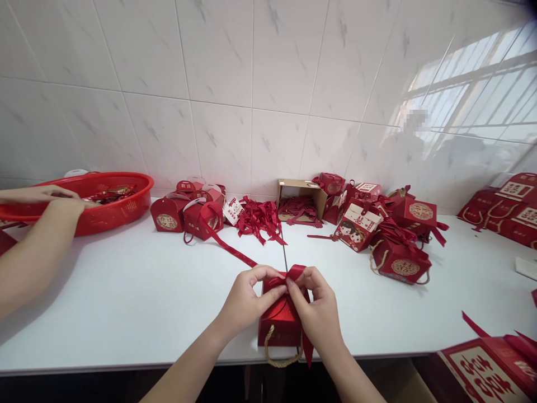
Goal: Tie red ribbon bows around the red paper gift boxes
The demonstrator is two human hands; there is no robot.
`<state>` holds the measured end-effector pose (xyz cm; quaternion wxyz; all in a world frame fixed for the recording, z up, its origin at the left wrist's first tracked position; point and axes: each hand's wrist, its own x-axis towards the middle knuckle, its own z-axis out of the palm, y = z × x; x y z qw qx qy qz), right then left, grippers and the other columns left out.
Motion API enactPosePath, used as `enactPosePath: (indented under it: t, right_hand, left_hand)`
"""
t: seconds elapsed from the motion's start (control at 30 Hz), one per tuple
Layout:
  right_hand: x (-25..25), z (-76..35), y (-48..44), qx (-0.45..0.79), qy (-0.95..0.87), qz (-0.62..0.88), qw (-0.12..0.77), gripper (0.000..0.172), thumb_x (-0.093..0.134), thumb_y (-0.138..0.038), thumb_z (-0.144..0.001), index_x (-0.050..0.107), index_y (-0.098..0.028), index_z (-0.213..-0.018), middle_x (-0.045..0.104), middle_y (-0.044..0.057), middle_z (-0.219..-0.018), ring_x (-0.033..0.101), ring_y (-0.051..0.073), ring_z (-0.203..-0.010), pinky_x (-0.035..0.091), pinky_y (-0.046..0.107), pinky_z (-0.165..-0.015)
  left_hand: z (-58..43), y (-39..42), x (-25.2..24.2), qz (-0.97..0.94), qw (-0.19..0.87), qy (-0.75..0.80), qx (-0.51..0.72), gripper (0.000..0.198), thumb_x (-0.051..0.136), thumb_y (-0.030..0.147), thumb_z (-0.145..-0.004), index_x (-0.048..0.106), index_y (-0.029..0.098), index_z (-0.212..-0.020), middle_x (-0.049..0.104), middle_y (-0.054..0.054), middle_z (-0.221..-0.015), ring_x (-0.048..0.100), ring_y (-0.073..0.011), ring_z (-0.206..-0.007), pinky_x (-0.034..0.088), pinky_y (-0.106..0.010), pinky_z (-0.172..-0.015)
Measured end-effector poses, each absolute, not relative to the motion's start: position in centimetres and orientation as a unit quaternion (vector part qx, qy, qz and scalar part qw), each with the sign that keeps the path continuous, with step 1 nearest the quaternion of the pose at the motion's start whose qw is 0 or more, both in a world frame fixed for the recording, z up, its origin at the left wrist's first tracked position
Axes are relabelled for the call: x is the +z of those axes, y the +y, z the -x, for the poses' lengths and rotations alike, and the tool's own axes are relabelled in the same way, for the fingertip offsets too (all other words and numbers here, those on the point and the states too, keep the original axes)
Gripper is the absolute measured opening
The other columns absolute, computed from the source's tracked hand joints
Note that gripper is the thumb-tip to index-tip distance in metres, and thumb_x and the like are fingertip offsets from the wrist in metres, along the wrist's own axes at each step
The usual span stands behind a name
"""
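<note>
A small red gift box (pixel 280 327) with a tan rope handle stands at the near edge of the white table (pixel 138 296). A dark red ribbon (pixel 293 273) lies across its top. My left hand (pixel 247 299) pinches the ribbon at the box's top left. My right hand (pixel 316 308) pinches the ribbon's loop at the top right. One ribbon tail runs away to the far left over the table, another hangs down the box's front.
Another person's arm and hand (pixel 39 224) reach into a red plastic basket (pixel 113 210) at far left. Finished red boxes (pixel 188 212) and a loose ribbon heap (pixel 258 219) line the tiled wall. An open cardboard box (pixel 300 196) and more red boxes (pixel 398 240) stand to the right.
</note>
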<state>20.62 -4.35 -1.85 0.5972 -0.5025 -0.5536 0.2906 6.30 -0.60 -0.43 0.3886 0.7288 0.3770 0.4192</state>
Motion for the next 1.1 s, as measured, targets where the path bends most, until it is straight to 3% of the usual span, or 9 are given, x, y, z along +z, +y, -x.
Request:
enactPosePath:
  t: [0.27, 0.43, 0.53, 0.73, 0.9, 0.97, 1.1]
  right_hand:
    - [-2.24, -20.8, -4.17, 0.347, -0.521, 0.478, 0.616, 0.023, 0.057, -0.036, -0.084, 0.04, -0.022, -0.075, 0.049, -0.004, -0.066, 0.045, 0.012, -0.062, 0.038, 0.024, -0.058]
    - [-2.16, -20.82, -4.04, 0.315, -0.517, 0.49, 0.628, 0.031, 0.058, -0.035, -0.083, 0.035, -0.022, -0.067, 0.039, -0.007, -0.061, 0.038, 0.01, -0.057, 0.035, 0.022, -0.054]
    - [-2.06, -20.85, -4.11, 0.314, -0.524, 0.496, 0.617, 0.025, 0.061, -0.035, -0.081, 0.045, -0.02, -0.068, 0.046, -0.004, -0.064, 0.042, 0.01, -0.058, 0.038, 0.022, -0.055]
    - [-1.88, -20.97, -4.27, 0.34, -0.503, 0.507, 0.612, 0.018, 0.065, -0.036, -0.078, 0.063, -0.019, -0.085, 0.07, 0.004, -0.077, 0.063, 0.017, -0.071, 0.05, 0.027, -0.066]
    - [-1.95, -21.1, -4.5, 0.273, -0.532, 0.53, 0.601, 0.019, 0.063, -0.034, -0.079, 0.071, -0.02, -0.088, 0.074, 0.006, -0.085, 0.067, 0.019, -0.075, 0.053, 0.027, -0.068]
    - [-1.97, -21.08, -4.62, 0.249, -0.539, 0.535, 0.601, 0.019, 0.062, -0.033, -0.08, 0.069, -0.02, -0.091, 0.073, 0.005, -0.079, 0.067, 0.018, -0.07, 0.053, 0.026, -0.062]
    - [-2.0, -21.1, -4.67, 0.206, -0.566, 0.527, 0.599, 0.011, 0.06, -0.03, -0.082, 0.065, -0.02, -0.08, 0.071, 0.002, -0.072, 0.065, 0.016, -0.065, 0.052, 0.023, -0.057]
  left_hand:
    - [-6.34, -0.27, -1.28, -0.689, 0.433, 0.372, 0.446, 0.011, 0.07, 0.028, -0.074, 0.07, 0.017, -0.071, 0.071, -0.006, -0.092, 0.063, -0.02, -0.094, 0.047, -0.029, -0.088]
    - [-6.5, -0.49, -0.81, -0.674, 0.457, 0.375, 0.443, 0.012, 0.071, 0.028, -0.074, 0.071, 0.017, -0.069, 0.07, -0.005, -0.089, 0.063, -0.0201, -0.094, 0.046, -0.03, -0.089]
    - [-6.5, -0.41, -0.73, -0.675, 0.459, 0.375, 0.439, 0.012, 0.07, 0.028, -0.075, 0.071, 0.018, -0.07, 0.07, -0.005, -0.088, 0.062, -0.0202, -0.094, 0.046, -0.03, -0.088]
    - [-6.4, -0.3, -1.12, -0.691, 0.442, 0.364, 0.441, 0.009, 0.069, 0.026, -0.075, 0.073, 0.018, -0.076, 0.068, -0.006, -0.093, 0.062, -0.0195, -0.093, 0.047, -0.03, -0.087]
    - [-6.61, -0.34, -1.2, -0.7, 0.416, 0.368, 0.448, 0.012, 0.065, 0.027, -0.079, 0.072, 0.018, -0.076, 0.068, -0.006, -0.09, 0.063, -0.0185, -0.09, 0.048, -0.029, -0.085]
    - [-6.71, -0.33, -1.28, -0.701, 0.412, 0.368, 0.451, 0.012, 0.065, 0.028, -0.079, 0.072, 0.018, -0.076, 0.067, -0.005, -0.089, 0.064, -0.018, -0.088, 0.048, -0.029, -0.085]
    - [-6.79, -0.33, -1.41, -0.697, 0.407, 0.376, 0.456, 0.013, 0.066, 0.029, -0.078, 0.071, 0.018, -0.074, 0.066, -0.005, -0.088, 0.064, -0.0175, -0.086, 0.049, -0.029, -0.084]
